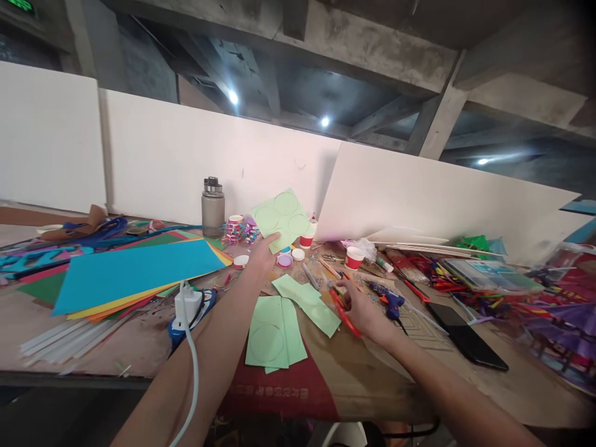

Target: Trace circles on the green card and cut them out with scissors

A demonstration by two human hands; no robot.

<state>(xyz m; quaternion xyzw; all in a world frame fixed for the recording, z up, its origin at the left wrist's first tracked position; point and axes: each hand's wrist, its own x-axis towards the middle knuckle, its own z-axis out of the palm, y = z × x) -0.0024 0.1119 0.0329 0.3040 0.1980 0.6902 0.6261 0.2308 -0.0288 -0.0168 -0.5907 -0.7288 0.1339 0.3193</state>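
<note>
My left hand [266,250] is closed on the lower edge of a light green paper sheet [280,218] with several circles drawn on it, raised above the table. Fingers of my right hand [361,308] wrap around red-handled scissors [345,315], low over the table; their blades are hard to make out. Between my arms lies a green sheet with one pencilled circle [266,343], overlapping other green paper. A green paper strip [319,310] rests just left of the scissors.
A blue glue gun [392,300] and a black phone [465,335] lie to the right. Coloured sheets [139,273] and a white charger on a power strip [189,307] are at left. Behind stand a grey bottle [213,208] and a red-and-white paper cup [354,257].
</note>
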